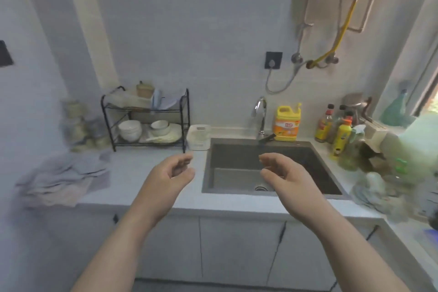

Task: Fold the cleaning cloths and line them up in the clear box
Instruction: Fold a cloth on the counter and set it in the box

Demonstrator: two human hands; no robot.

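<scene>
I have both hands raised over the front of the surface [151, 199], palms turned toward each other. The left hand [166, 179] has its fingers [183, 161] loosely curled and parted, holding nothing. The right hand [288, 176] mirrors it, its fingers [267, 159] half-open, empty, above the dark matte sink [305, 149]. The cleaning cloths [64, 179] lie well to the left of my left fingers, a soft rumpled heap of grey and pinkish fabric. The clear box [198, 137], a small translucent plastic tub, stands beyond my left fingers, just beside the black wire dish rack [145, 118] holding white bowls. A yellow detergent bottle [286, 123] stands behind the sink, near the chrome faucet [260, 114].
</scene>
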